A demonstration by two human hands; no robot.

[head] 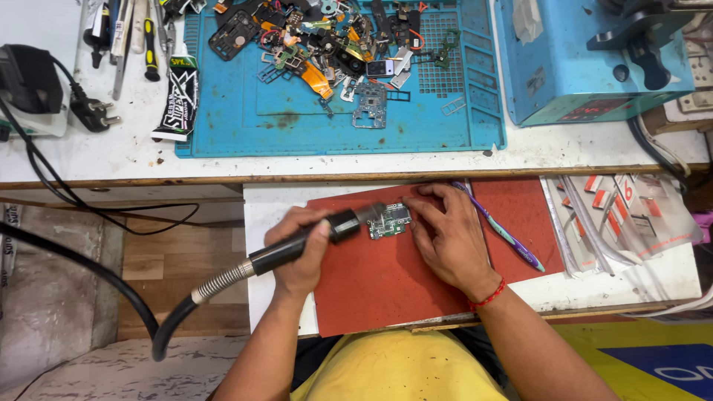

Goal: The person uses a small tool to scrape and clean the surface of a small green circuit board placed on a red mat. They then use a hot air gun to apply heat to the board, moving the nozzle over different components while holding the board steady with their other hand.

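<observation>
While the left hand [301, 249] is clenched around the black hot-air handle [297, 249] so its nozzle points at the small circuit board [390, 220], the right hand [449, 238], fingers flat, pins that board on the red mat [371, 289] between both hands.

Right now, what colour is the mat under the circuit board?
Red mat, seen in the head view.

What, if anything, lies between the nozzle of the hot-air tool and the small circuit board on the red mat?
Nothing visible does. The left hand holds the hot-air tool with its nozzle right at the circuit board, which the right hand steadies. The toothbrush lies off to the side.
</observation>
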